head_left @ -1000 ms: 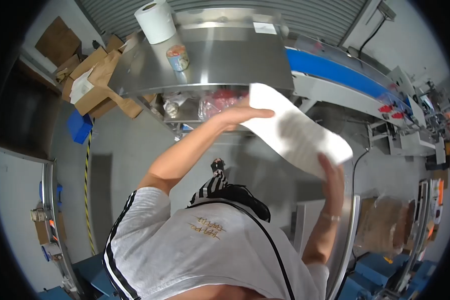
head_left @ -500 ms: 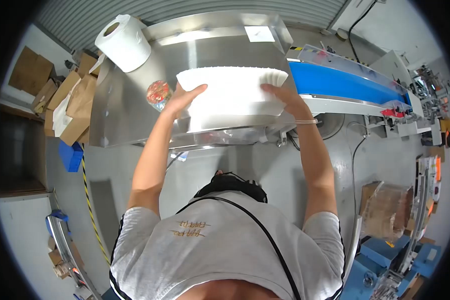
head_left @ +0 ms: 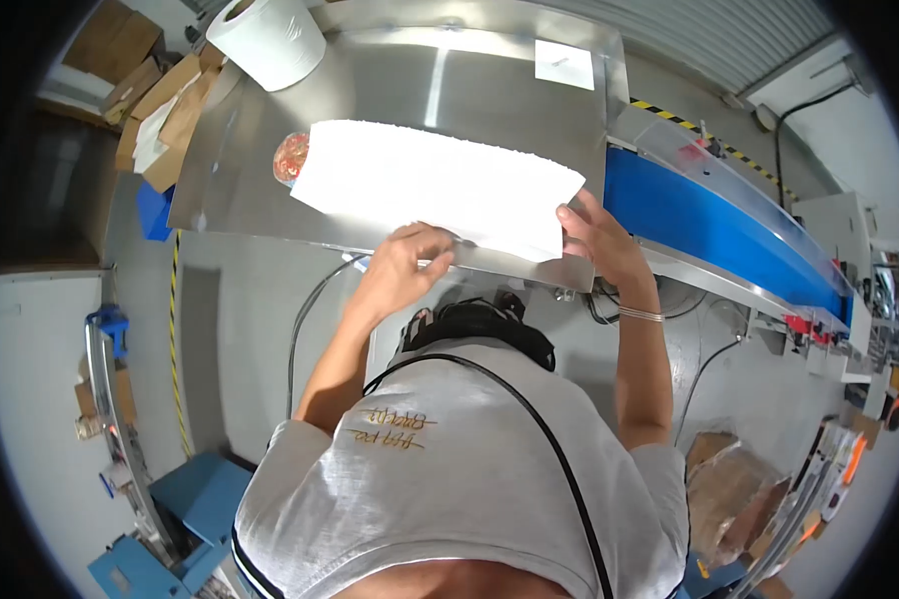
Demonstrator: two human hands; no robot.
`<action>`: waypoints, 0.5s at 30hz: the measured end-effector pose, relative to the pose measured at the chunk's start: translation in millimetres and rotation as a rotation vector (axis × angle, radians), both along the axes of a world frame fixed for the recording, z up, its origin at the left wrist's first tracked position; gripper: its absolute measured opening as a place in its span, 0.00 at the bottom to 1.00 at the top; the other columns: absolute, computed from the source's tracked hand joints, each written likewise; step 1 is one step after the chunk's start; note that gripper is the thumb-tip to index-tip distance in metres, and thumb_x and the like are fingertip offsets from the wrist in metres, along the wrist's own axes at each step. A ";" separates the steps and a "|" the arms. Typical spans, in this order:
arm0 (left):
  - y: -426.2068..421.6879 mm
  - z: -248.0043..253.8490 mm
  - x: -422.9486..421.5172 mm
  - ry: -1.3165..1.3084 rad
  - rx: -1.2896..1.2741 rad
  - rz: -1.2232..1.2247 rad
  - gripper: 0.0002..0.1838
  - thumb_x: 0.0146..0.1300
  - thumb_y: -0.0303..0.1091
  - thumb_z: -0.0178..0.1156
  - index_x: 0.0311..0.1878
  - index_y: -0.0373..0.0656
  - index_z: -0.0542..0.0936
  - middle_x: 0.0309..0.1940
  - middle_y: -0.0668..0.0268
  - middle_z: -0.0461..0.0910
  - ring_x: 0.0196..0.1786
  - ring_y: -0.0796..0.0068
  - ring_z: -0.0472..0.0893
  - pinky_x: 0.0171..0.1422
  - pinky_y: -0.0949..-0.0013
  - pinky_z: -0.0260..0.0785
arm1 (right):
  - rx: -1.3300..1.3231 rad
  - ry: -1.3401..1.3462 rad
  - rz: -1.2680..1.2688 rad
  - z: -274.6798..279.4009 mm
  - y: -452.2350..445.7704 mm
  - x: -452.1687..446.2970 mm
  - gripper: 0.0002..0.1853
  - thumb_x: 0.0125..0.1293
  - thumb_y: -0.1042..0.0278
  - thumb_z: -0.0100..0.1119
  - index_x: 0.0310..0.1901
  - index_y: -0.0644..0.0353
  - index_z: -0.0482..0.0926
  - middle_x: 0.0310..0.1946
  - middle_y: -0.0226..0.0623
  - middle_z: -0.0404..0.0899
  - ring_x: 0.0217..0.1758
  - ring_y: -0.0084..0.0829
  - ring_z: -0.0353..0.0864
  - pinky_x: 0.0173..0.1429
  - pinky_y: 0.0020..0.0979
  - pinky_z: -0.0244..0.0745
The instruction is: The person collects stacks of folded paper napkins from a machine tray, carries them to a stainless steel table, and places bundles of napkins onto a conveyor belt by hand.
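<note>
A thick stack of white paper sheets (head_left: 435, 185) lies slantwise on the metal table (head_left: 370, 85), its near edge close to the table's front. My left hand (head_left: 405, 265) is at that near edge, fingers curled and thumb bent in; a small dark spot shows by the fingertips, too unclear to name. At the stack's right end is my right hand (head_left: 609, 240), its fingers apart and touching the corner. Partly hidden behind the stack's left end is a round container with red and orange contents (head_left: 290, 158).
A large white paper roll (head_left: 270, 45) stands at the table's back left. A white card (head_left: 564, 65) lies at the back right. A blue conveyor belt (head_left: 709, 225) with a clear guard adjoins the table's right side. Cardboard boxes (head_left: 165, 110) are at the left.
Both hands gripped the stack's two ends before. Now the stack lies turned, and my left hand has moved to its near edge. The view has also shifted.
</note>
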State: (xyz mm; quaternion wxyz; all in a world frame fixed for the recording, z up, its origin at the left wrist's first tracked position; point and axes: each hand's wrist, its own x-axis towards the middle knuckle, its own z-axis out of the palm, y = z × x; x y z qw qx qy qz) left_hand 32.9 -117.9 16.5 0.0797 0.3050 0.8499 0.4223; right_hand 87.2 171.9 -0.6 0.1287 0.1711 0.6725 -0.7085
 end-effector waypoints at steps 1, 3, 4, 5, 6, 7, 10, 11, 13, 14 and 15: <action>4.6 -4.3 -2.6 0.055 -0.034 0.009 0.07 0.59 0.29 0.64 0.38 0.36 0.84 0.37 0.55 0.84 0.40 0.56 0.83 0.48 0.61 0.75 | -0.054 0.014 0.036 3.6 5.6 0.2 0.37 0.69 0.54 0.59 0.73 0.61 0.56 0.57 0.45 0.74 0.57 0.34 0.77 0.60 0.38 0.75; 14.1 -7.5 -7.5 0.165 -0.089 0.027 0.09 0.59 0.30 0.65 0.40 0.35 0.84 0.38 0.55 0.84 0.43 0.58 0.83 0.49 0.62 0.74 | -0.140 0.009 0.065 4.9 21.1 1.2 0.36 0.71 0.61 0.57 0.74 0.61 0.52 0.59 0.47 0.73 0.59 0.35 0.77 0.61 0.38 0.75; 19.8 -4.9 -1.3 0.091 -0.094 0.099 0.08 0.59 0.30 0.65 0.39 0.36 0.84 0.37 0.55 0.84 0.43 0.58 0.83 0.49 0.62 0.74 | -0.179 -0.012 0.061 1.9 28.6 1.0 0.35 0.72 0.65 0.55 0.75 0.62 0.51 0.60 0.49 0.72 0.60 0.36 0.76 0.62 0.38 0.76; 25.9 9.8 7.8 0.016 -0.103 0.170 0.08 0.59 0.29 0.65 0.39 0.36 0.84 0.37 0.55 0.84 0.43 0.58 0.83 0.49 0.63 0.74 | -0.220 -0.034 0.056 -1.2 33.8 1.4 0.35 0.73 0.69 0.53 0.76 0.62 0.49 0.61 0.51 0.71 0.62 0.37 0.75 0.62 0.38 0.76; 31.8 19.5 15.9 -0.057 -0.112 0.236 0.07 0.59 0.29 0.65 0.38 0.36 0.84 0.36 0.55 0.84 0.43 0.58 0.83 0.49 0.63 0.74 | -0.246 -0.013 0.080 -2.6 38.6 1.5 0.36 0.72 0.69 0.54 0.76 0.62 0.48 0.60 0.51 0.72 0.61 0.37 0.76 0.62 0.38 0.76; 40.1 21.0 24.2 -0.109 -0.088 0.294 0.12 0.57 0.32 0.67 0.43 0.37 0.84 0.42 0.55 0.83 0.51 0.57 0.80 0.55 0.61 0.71 | -0.270 0.009 0.101 -2.9 43.8 1.3 0.37 0.72 0.69 0.55 0.76 0.62 0.46 0.59 0.50 0.73 0.61 0.37 0.77 0.61 0.37 0.76; 94.7 14.7 47.0 0.381 -0.005 0.302 0.21 0.56 0.35 0.68 0.53 0.38 0.80 0.55 0.53 0.78 0.60 0.52 0.74 0.63 0.55 0.64 | -0.257 0.046 0.085 -11.1 46.1 -1.8 0.37 0.71 0.68 0.56 0.76 0.63 0.48 0.54 0.48 0.77 0.58 0.35 0.79 0.58 0.33 0.77; 116.6 11.9 50.5 0.414 -0.020 0.300 0.26 0.55 0.36 0.69 0.57 0.37 0.77 0.59 0.52 0.73 0.64 0.50 0.70 0.65 0.52 0.60 | -0.238 0.056 0.063 -14.4 44.9 -5.0 0.37 0.71 0.68 0.56 0.75 0.64 0.49 0.52 0.47 0.79 0.56 0.33 0.79 0.56 0.32 0.77; 147.7 3.7 50.8 0.444 -0.065 0.297 0.30 0.55 0.35 0.68 0.61 0.36 0.74 0.64 0.50 0.68 0.67 0.46 0.65 0.68 0.47 0.55 | -0.118 0.089 0.121 -17.4 46.7 -12.6 0.35 0.71 0.66 0.57 0.74 0.64 0.53 0.48 0.43 0.81 0.51 0.29 0.81 0.53 0.29 0.77; 157.8 -2.5 46.4 0.444 -0.095 0.301 0.30 0.55 0.33 0.68 0.61 0.36 0.73 0.64 0.49 0.68 0.68 0.45 0.64 0.68 0.46 0.55 | -0.057 0.104 0.152 -19.1 46.6 -16.1 0.34 0.71 0.66 0.58 0.73 0.64 0.55 0.46 0.41 0.82 0.49 0.27 0.81 0.51 0.27 0.77; 163.5 -7.7 43.1 0.447 -0.122 0.307 0.30 0.55 0.32 0.67 0.62 0.35 0.73 0.64 0.49 0.67 0.68 0.44 0.63 0.68 0.45 0.54 | 0.043 0.147 0.058 -30.3 44.3 -17.8 0.28 0.69 0.65 0.61 0.68 0.62 0.66 0.42 0.35 0.84 0.40 0.22 0.81 0.44 0.24 0.76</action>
